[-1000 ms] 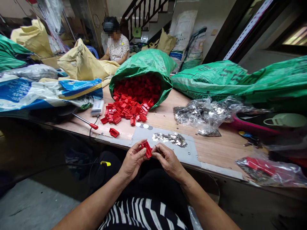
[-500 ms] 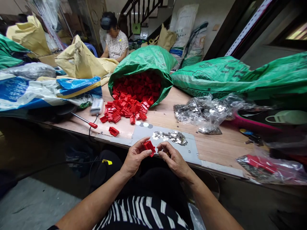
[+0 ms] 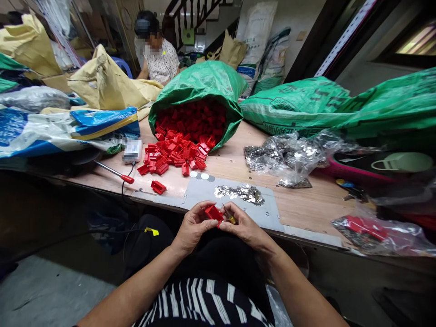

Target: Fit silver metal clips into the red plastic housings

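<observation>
My left hand (image 3: 192,225) pinches a small red plastic part (image 3: 214,212) just in front of the table edge. My right hand (image 3: 243,225) is closed beside it, fingertips at the part, gripping a thin tool with a yellow bit (image 3: 231,219). A heap of small silver metal pieces (image 3: 240,193) lies on a grey sheet (image 3: 269,213) just beyond my hands. More red parts (image 3: 172,156) spill from an open green sack (image 3: 204,86) onto the wooden table (image 3: 306,200). One red part (image 3: 158,186) lies alone near the front edge.
Clear bags of silver pieces (image 3: 289,156) sit to the right, with another bag (image 3: 378,234) at the far right. A red-handled tool (image 3: 116,172) and blue-white sacks (image 3: 64,131) lie left. Green sacks (image 3: 340,109) line the back. A person (image 3: 156,54) sits at the far end.
My hands have come closer together, the right fingertips now meeting the red part. The view has shifted slightly to the right.
</observation>
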Motion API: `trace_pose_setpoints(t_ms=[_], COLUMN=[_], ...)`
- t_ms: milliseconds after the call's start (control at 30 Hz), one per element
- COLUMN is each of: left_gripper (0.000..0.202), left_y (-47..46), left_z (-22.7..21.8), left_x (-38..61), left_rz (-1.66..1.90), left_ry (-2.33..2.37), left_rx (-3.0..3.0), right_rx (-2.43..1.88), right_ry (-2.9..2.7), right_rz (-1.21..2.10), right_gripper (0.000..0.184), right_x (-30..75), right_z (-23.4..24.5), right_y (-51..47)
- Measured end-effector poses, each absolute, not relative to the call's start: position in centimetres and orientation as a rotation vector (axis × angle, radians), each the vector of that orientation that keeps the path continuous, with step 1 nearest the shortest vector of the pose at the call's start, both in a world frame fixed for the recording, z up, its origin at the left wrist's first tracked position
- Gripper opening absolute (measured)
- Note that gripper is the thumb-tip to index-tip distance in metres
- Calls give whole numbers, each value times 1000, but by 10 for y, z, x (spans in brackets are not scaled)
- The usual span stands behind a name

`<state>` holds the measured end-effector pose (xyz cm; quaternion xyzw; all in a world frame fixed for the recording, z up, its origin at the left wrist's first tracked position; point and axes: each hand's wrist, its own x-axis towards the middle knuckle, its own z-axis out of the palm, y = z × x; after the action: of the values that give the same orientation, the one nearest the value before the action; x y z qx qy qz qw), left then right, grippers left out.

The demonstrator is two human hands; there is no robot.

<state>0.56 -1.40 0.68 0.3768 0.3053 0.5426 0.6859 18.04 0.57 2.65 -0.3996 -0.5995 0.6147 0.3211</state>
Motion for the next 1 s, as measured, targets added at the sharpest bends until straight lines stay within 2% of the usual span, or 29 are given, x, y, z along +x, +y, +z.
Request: trace_pose_setpoints(t_ms=[233,533,700,833,1000], left_gripper=[42,43,44,44,46], left_y=[-12,-14,-14,-12,-10], left_z=[12,15,20,21,21], left_x=[3,2,3,3,0], left_rz=[1252,1227,1233,1229,1176], left_ry=[709,753,748,757,747], left_rx=[818,850,742,754,772], right_rx=[-1131,-1149,-1043,-859,-817], right_ry=[-1788,-1823,-1972,-2121,-2122], right_rz=[1299,1176,904,716,724], right_gripper=[18,14,4,14,12], right_x=[187,182,181,181,182], right_z=[30,31,30,28,29], right_y=[4,3,2,2,2])
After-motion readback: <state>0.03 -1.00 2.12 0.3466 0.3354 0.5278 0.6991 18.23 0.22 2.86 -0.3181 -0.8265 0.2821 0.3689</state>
